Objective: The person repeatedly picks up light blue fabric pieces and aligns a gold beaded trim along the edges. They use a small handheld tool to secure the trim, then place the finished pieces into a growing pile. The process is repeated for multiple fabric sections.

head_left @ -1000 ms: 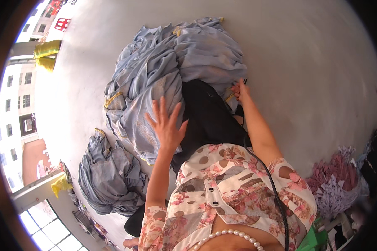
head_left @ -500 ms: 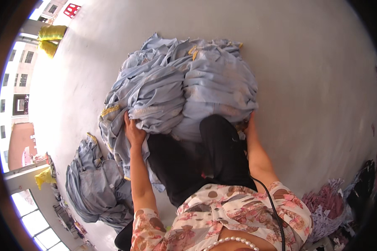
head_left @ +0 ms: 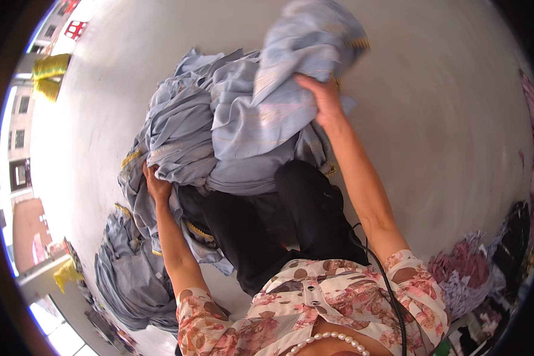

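In front of my knees lies a large heap of light blue denim cloth point(head_left: 181, 139), gathered in folds, with yellow stitching along some edges. My right hand point(head_left: 323, 99) is closed on a bunched piece of blue cloth point(head_left: 285, 77) and holds it up over the heap's right side. The far end of that piece is smeared by motion. At the heap's near left, my left hand point(head_left: 157, 185) grips a fold of the cloth, its fingertips partly hidden in the folds.
A second pile of blue denim point(head_left: 127, 273) lies on the floor at my left. Pink and white scraps point(head_left: 460, 270) sit at the lower right. Yellow sacks point(head_left: 50, 74) and a red plastic stool point(head_left: 75, 29) stand far left. A black cord point(head_left: 385, 279) hangs down my front.
My right hand has risen from the heap's near right side and moved away from me, lifting a piece of cloth up and over. My left hand stays at the near left edge.
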`<act>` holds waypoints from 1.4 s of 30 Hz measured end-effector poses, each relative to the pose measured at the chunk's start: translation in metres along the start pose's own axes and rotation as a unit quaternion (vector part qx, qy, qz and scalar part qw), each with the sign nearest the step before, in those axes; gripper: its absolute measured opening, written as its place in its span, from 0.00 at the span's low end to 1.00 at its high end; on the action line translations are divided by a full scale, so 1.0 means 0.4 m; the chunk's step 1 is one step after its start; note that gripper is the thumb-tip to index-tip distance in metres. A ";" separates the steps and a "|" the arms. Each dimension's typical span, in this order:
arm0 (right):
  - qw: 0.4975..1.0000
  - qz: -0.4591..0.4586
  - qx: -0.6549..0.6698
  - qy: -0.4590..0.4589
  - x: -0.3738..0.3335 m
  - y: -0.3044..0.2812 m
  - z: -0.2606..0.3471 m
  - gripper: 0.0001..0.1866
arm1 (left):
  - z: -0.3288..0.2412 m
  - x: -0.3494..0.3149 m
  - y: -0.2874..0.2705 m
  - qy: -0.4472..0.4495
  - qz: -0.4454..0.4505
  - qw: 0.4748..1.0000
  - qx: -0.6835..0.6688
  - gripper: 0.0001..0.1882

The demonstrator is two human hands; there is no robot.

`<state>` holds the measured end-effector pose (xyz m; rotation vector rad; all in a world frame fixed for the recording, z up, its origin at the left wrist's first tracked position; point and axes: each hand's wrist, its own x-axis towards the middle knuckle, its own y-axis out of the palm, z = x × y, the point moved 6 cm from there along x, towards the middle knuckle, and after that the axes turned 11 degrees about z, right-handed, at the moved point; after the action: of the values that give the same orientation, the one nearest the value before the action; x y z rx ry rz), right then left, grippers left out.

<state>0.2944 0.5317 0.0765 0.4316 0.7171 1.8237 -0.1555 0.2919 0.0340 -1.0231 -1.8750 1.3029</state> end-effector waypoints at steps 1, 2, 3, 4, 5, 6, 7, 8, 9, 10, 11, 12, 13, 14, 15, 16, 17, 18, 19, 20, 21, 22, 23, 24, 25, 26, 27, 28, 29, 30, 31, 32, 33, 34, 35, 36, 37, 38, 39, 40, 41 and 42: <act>0.999 -0.019 -0.048 0.019 -0.012 0.027 0.008 0.31 | -0.001 -0.001 0.000 0.017 -0.009 1.000 0.007 0.21; 0.994 -0.039 -0.095 0.041 -0.031 0.036 0.010 0.32 | -0.009 -0.007 0.001 0.008 -0.011 1.000 0.006 0.21; 0.994 -0.075 -0.073 0.023 -0.061 0.012 0.004 0.32 | -0.019 -0.016 0.004 -0.001 -0.012 1.000 0.004 0.22; 0.993 -0.107 -0.051 0.004 -0.091 -0.021 -0.021 0.32 | -0.023 -0.023 0.001 -0.013 -0.018 1.000 0.002 0.23; 0.991 -0.133 -0.030 -0.013 -0.120 -0.054 -0.053 0.32 | -0.013 -0.033 0.006 -0.017 -0.018 1.000 0.011 0.25; 0.984 -0.178 -0.018 0.009 -0.165 -0.120 -0.100 0.30 | -0.020 -0.037 0.013 -0.027 -0.014 0.999 0.013 0.22; 0.974 -0.222 -0.006 0.036 -0.229 -0.202 -0.142 0.28 | -0.030 -0.050 0.018 -0.019 -0.019 1.000 0.014 0.21; 0.954 -0.264 -0.045 0.137 -0.306 -0.270 -0.166 0.23 | -0.037 -0.061 0.018 -0.013 -0.025 1.000 0.014 0.19; 0.949 -0.269 0.019 0.161 -0.371 -0.395 -0.249 0.19 | -0.057 -0.060 0.013 -0.028 -0.018 0.999 0.007 0.16; 0.920 -0.337 0.057 0.190 -0.435 -0.414 -0.277 0.16 | -0.056 -0.056 0.007 -0.030 -0.017 0.999 0.019 0.16; 0.914 -0.353 0.054 0.192 -0.479 -0.427 -0.282 0.12 | -0.063 -0.059 0.004 -0.031 -0.016 0.999 0.028 0.16; 0.914 -0.362 0.003 0.182 -0.507 -0.440 -0.280 0.10 | -0.071 -0.064 -0.001 -0.033 -0.014 0.999 0.038 0.15; 0.913 -0.367 -0.047 0.173 -0.528 -0.443 -0.272 0.09 | -0.082 -0.073 -0.007 -0.041 -0.001 0.998 0.042 0.16; 0.909 -0.372 -0.098 0.164 -0.546 -0.446 -0.264 0.09 | -0.092 -0.082 -0.009 -0.029 -0.006 0.999 0.046 0.17; 0.911 -0.347 -0.165 0.153 -0.542 -0.448 -0.250 0.10 | -0.098 -0.094 -0.009 -0.019 -0.012 0.999 0.050 0.17; 0.910 -0.334 -0.210 0.130 -0.526 -0.441 -0.226 0.11 | -0.113 -0.098 -0.018 -0.008 -0.024 0.998 0.052 0.18; 0.907 -0.319 -0.255 0.107 -0.510 -0.431 -0.205 0.11 | -0.121 -0.107 -0.024 -0.020 -0.012 0.999 0.035 0.18; 0.901 -0.301 -0.300 0.084 -0.493 -0.419 -0.182 0.12 | -0.131 -0.122 -0.034 -0.017 -0.016 0.999 0.035 0.18; 0.881 -0.278 -0.372 0.093 -0.477 -0.408 -0.156 0.12 | -0.141 -0.132 -0.038 -0.007 -0.017 0.998 0.059 0.19; 0.855 -0.252 -0.442 0.102 -0.461 -0.399 -0.129 0.12 | -0.152 -0.143 -0.044 0.001 -0.016 0.996 0.084 0.21; 0.823 -0.223 -0.510 0.110 -0.442 -0.386 -0.105 0.12 | -0.156 -0.156 -0.049 -0.011 -0.003 0.997 0.071 0.22; 0.809 -0.235 -0.526 0.112 -0.433 -0.404 -0.087 0.12 | -0.185 -0.160 -0.055 -0.003 0.008 0.998 0.060 0.22; 0.795 -0.245 -0.542 0.117 -0.427 -0.431 -0.086 0.12 | -0.199 -0.176 -0.064 0.012 0.010 0.998 0.068 0.24; 0.781 -0.254 -0.558 0.122 -0.416 -0.455 -0.088 0.12 | -0.208 -0.194 -0.071 0.026 0.011 0.997 0.076 0.26; 0.819 -0.298 -0.475 0.122 -0.411 -0.499 -0.104 0.12 | -0.215 -0.208 -0.071 0.032 0.020 0.996 0.083 0.27; 0.849 -0.340 -0.387 0.121 -0.405 -0.545 -0.129 0.12 | -0.221 -0.226 -0.072 0.037 0.029 0.995 0.091 0.29; 0.869 -0.379 -0.293 0.121 -0.406 -0.584 -0.167 0.12 | -0.228 -0.246 -0.073 0.044 0.039 0.993 0.101 0.30; 0.866 -0.393 -0.281 0.130 -0.403 -0.614 -0.202 0.12 | -0.235 -0.265 -0.076 0.043 0.044 0.994 0.093 0.31; 0.862 -0.406 -0.268 0.140 -0.398 -0.636 -0.234 0.12 | -0.237 -0.293 -0.080 0.042 0.047 0.994 0.086 0.32; 0.858 -0.421 -0.255 0.148 -0.398 -0.660 -0.262 0.12 | -0.241 -0.321 -0.084 0.043 0.051 0.995 0.077 0.33; 0.843 -0.447 -0.244 0.174 -0.403 -0.683 -0.302 0.11 | -0.233 -0.349 -0.083 0.057 0.052 0.995 0.064 0.34; 0.827 -0.473 -0.230 0.200 -0.409 -0.696 -0.340 0.11 | -0.223 -0.377 -0.090 0.074 0.052 0.995 0.052 0.35; 0.811 -0.498 -0.215 0.222 -0.408 -0.700 -0.364 0.11 | -0.228 -0.407 -0.100 0.081 0.053 0.994 0.052 0.35; 0.814 -0.503 -0.172 0.233 -0.410 -0.672 -0.381 0.11 | -0.225 -0.456 -0.112 0.078 0.051 0.994 0.053 0.35; 0.817 -0.503 -0.130 0.249 -0.424 -0.641 -0.396 0.11 | -0.225 -0.505 -0.134 0.081 0.053 0.994 0.048 0.34; 0.820 -0.503 -0.092 0.259 -0.424 -0.608 -0.397 0.11 | -0.228 -0.542 -0.144 0.084 0.052 0.994 0.038 0.34; 0.832 -0.480 -0.063 0.269 -0.412 -0.616 -0.411 0.11 | -0.232 -0.562 -0.149 0.086 0.040 0.995 0.033 0.33; 0.843 -0.458 -0.034 0.279 -0.403 -0.662 -0.442 0.11 | -0.243 -0.571 -0.152 0.090 0.029 0.995 0.028 0.32; 0.852 -0.437 -0.007 0.289 -0.388 -0.689 -0.464 0.10 | -0.268 -0.573 -0.157 0.083 0.024 0.996 0.032 0.29; 0.868 -0.430 -0.036 0.246 -0.369 -0.683 -0.448 0.09 | -0.285 -0.575 -0.167 0.086 0.017 0.996 0.026 0.28; 0.880 -0.423 -0.071 0.202 -0.365 -0.677 -0.415 0.09 | -0.296 -0.582 -0.167 0.086 0.014 0.996 0.016 0.26; 0.890 -0.416 -0.104 0.158 -0.361 -0.671 -0.378 0.09 | -0.310 -0.584 -0.170 0.087 0.011 0.996 0.006 0.25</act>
<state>0.4464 0.4210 -0.2070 -0.3056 0.7564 1.1253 0.0481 0.1327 0.1225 -1.1171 -1.7272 1.1966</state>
